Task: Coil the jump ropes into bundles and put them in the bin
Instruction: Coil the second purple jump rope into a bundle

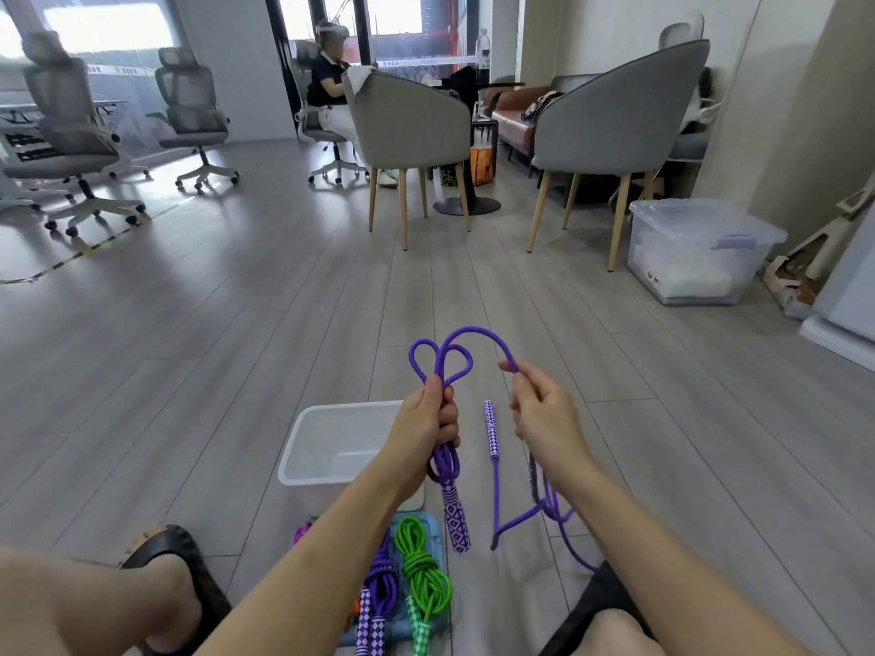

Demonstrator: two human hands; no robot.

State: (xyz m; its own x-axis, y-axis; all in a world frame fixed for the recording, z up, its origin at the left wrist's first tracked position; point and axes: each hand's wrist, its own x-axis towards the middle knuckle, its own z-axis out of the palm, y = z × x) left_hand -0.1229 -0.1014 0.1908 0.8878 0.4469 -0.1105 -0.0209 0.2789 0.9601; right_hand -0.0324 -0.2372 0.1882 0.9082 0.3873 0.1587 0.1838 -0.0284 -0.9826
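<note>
My left hand [428, 421] grips several folds of a purple jump rope [442, 359]; two loops stick up above the fist and one patterned handle [455, 520] hangs below it. My right hand [540, 409] pinches the same rope where it arcs over from the loops. The rope's slack trails down to the floor beside my right forearm, and its second handle [491, 430] lies on the floor between my hands. The white bin [331, 447] stands on the floor just left of my left hand, with nothing visible inside. A coiled purple rope [381, 582] and a coiled green rope [421, 568] lie near my feet.
The coiled ropes rest on a light blue mat [433, 527]. My sandalled feet [175, 556] flank them. Two grey armchairs [407, 130], a lidded clear storage box [700, 250] and office chairs [75, 130] stand farther off. A seated person [331, 92] is at the back.
</note>
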